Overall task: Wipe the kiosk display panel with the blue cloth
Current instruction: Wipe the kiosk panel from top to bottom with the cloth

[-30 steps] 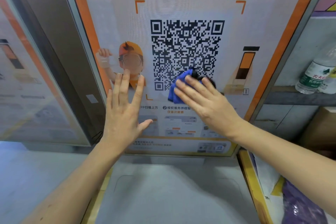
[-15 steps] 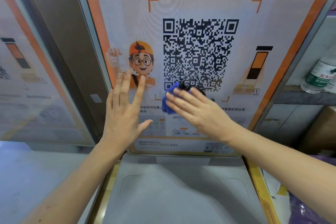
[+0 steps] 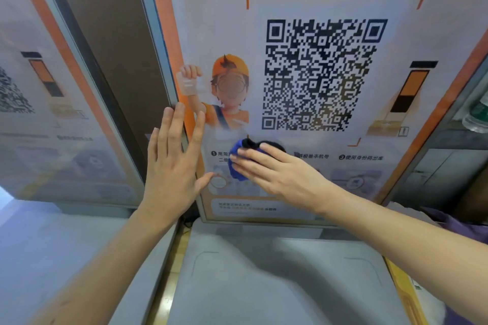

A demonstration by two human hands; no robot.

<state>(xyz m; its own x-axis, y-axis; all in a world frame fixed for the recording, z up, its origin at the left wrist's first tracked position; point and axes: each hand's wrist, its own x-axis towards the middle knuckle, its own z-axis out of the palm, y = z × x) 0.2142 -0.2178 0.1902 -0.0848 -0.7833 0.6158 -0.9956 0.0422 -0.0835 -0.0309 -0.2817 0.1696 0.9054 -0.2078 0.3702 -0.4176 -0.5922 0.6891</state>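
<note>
The kiosk display panel [image 3: 311, 2] stands upright in front of me, showing a QR code, a cartoon worker in an orange cap and rows of text. My right hand [image 3: 280, 174] presses the bunched blue cloth [image 3: 236, 163] flat against the panel's lower part, just under the QR code's left corner. Most of the cloth is hidden under my fingers. My left hand [image 3: 174, 163] rests flat with fingers spread on the panel's left frame edge, its thumb near the cloth.
A second kiosk panel [image 3: 52, 113] stands angled at the left, with a dark gap between the two. A grey shelf [image 3: 277, 285] juts out below the display. At the right edge a plastic bottle [image 3: 476, 116] sits on a ledge.
My right hand has slid the blue cloth leftward and down the panel, from the QR code's lower edge to the text row below it. My left hand has stayed on the left frame.
</note>
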